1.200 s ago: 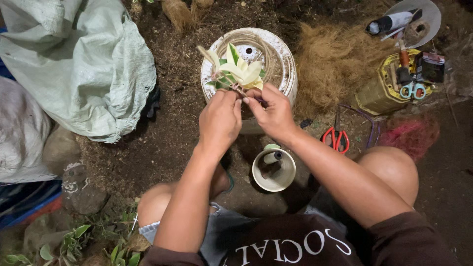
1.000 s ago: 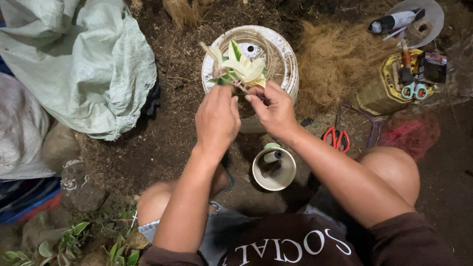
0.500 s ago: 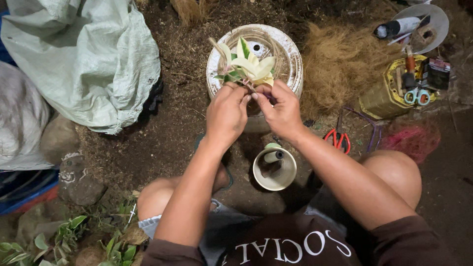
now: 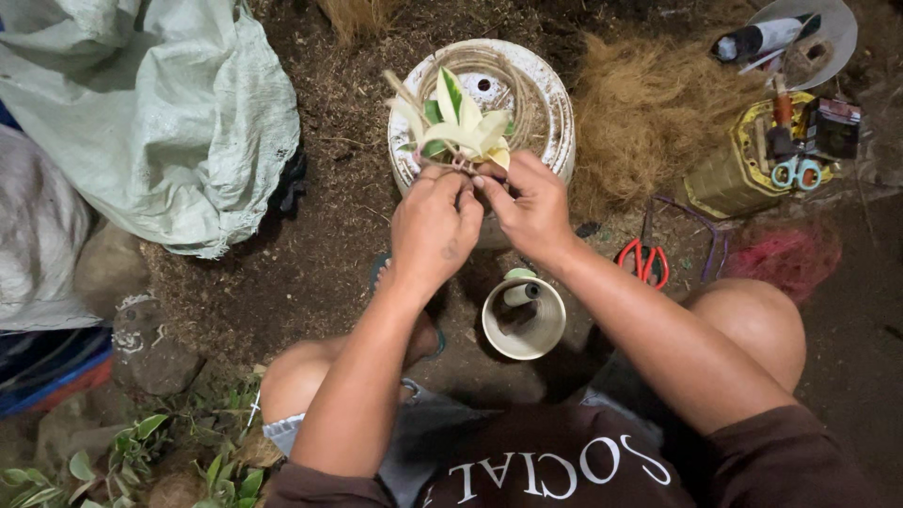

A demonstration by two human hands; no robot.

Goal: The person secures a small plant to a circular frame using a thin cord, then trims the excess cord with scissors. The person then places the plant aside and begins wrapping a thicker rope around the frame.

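Your left hand (image 4: 435, 226) and right hand (image 4: 532, 209) together, pinched on plant (image 4: 458, 127) base | plant over white bucket (image 4: 555, 103), far centre | binding unfinished | twine spool (image 4: 523, 318) near, scissors (image 4: 644, 256) right

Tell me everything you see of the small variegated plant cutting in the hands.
The small variegated plant cutting has pointed leaves, cream-yellow with green centres, fanning upward from a short stem. It looks fresh and sits upright over the round white container, whose top holds coiled brown fibre rope. The left hand and right hand pinch its base together; the stem end is hidden by fingers.
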